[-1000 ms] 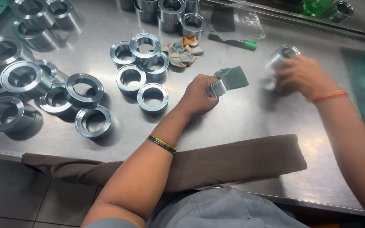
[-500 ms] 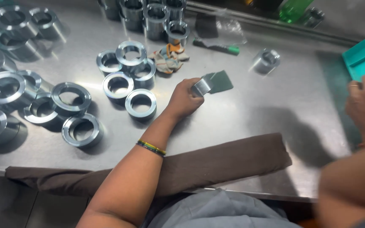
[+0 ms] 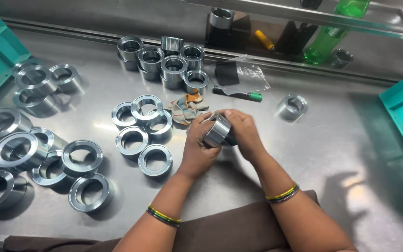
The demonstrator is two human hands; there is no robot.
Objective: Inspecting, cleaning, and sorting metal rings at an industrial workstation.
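Head view, both hands (image 3: 220, 137) gripping steel ring (image 3: 217, 131)

Rings (image 3: 155, 160) crowd left — table (image 3: 332, 154) seemingly open right.

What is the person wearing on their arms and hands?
Both arms are bare, with no sleeves or gloves. The left hand has thin bangles at the wrist, dark with yellow and green. The right hand has similar thin bangles, yellowish-green and dark.
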